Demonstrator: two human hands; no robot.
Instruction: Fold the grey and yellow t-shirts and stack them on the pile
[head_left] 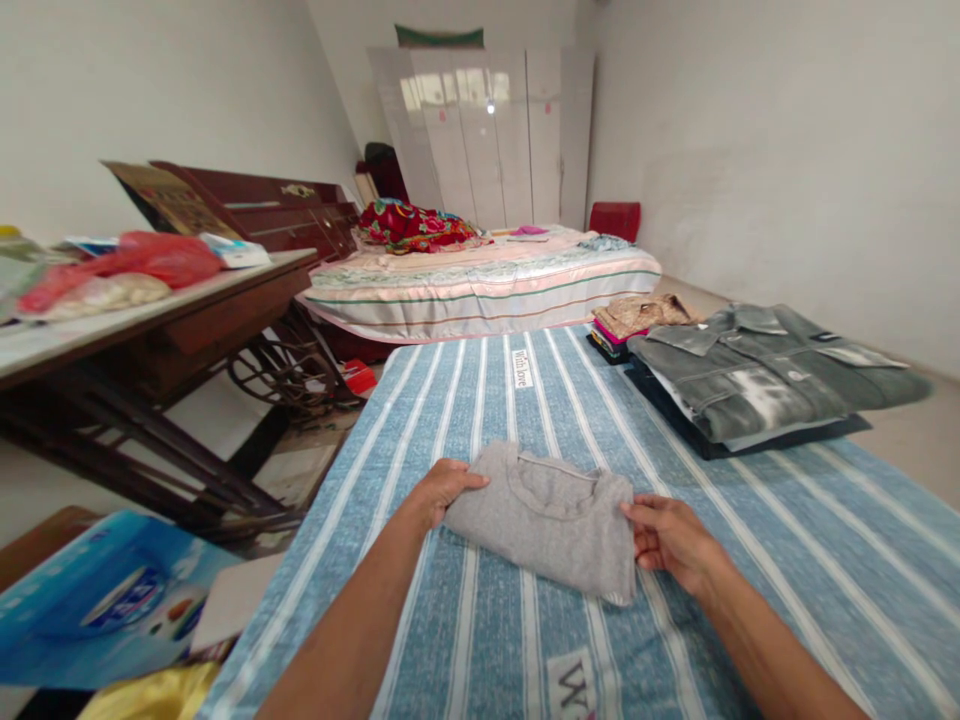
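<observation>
A folded grey T-shirt [547, 520] lies on the blue-and-white striped bedsheet [787, 560] right in front of me, its neckline facing up. My left hand [442, 490] grips the shirt's left edge, fingers curled over the fabric. Gripping the right edge is my right hand [671, 540], its fingers pinched on the cloth. Both forearms reach in from the bottom of the view.
A stack of folded clothes topped by a grey denim shirt [757, 375] sits at the right, with a smaller folded pile [637, 320] behind it. A second bed [480, 275] stands beyond. At the left is a wooden table [150, 320] with bags; a blue carton [105, 600] lies on the floor.
</observation>
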